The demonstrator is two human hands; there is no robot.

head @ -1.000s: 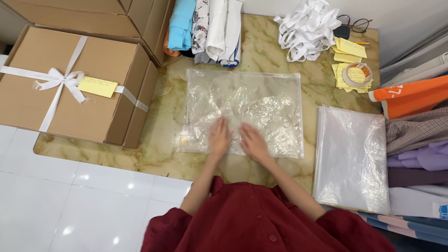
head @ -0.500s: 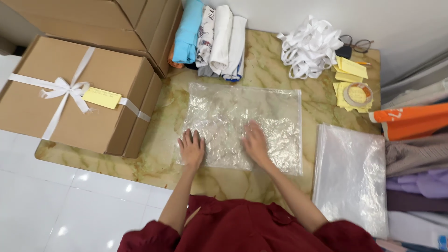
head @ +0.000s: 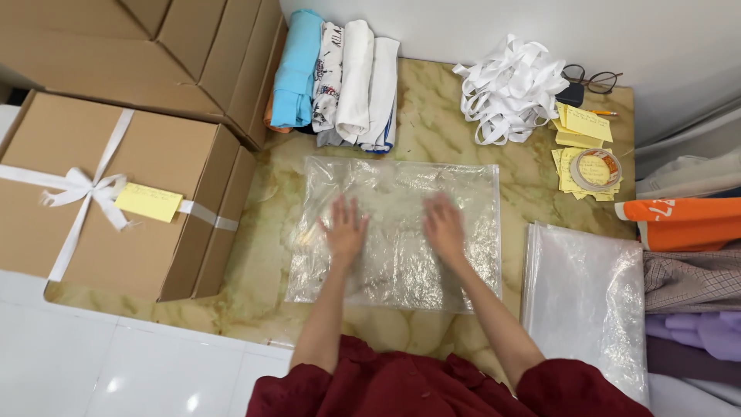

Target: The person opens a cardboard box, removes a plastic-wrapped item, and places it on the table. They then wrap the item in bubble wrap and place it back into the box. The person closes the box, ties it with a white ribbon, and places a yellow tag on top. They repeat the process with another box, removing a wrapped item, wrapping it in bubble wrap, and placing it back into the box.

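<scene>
Hands spread flat on clear plastic bag [head: 397,232], left hand [head: 345,230] and right hand [head: 444,225] apart, bag on marble tabletop [head: 262,255], rolled cloths [head: 340,77] behind bag, tied cardboard box [head: 116,205] left of bag

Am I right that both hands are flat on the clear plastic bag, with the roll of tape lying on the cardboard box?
Not quite. Both the left hand and right hand do lie flat on the clear plastic bag, but the roll of tape lies on the yellow notes, not on the cardboard box. The head view shows it.
</scene>
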